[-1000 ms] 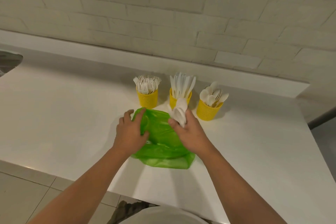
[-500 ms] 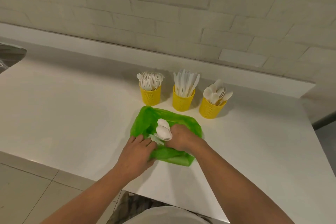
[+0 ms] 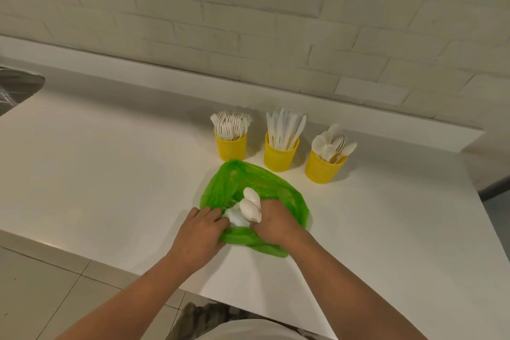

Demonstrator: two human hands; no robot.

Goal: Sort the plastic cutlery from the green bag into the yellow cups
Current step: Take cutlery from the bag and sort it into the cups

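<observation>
A crumpled green bag (image 3: pixel 242 182) lies on the white counter in front of three yellow cups. The left cup (image 3: pixel 231 146) holds forks, the middle cup (image 3: pixel 281 154) holds knives, and the right cup (image 3: pixel 323 168) holds spoons. My right hand (image 3: pixel 278 222) grips a bunch of white plastic spoons (image 3: pixel 250 205) over the bag, bowls pointing away from me. My left hand (image 3: pixel 201 232) rests at the bag's near left edge, its fingers on white cutlery (image 3: pixel 234 218) at the bag's mouth. What the fingers do there is hidden.
The white counter (image 3: pixel 110 174) runs left to a metal sink (image 3: pixel 16 91) at the far left edge. A raised ledge and brick wall stand behind the cups. The counter's front edge lies close to my body, with tiled floor below.
My right hand pulled the spoons back from near the knife cup to low over the bag. My left hand slid from the bag's top left to its near edge.
</observation>
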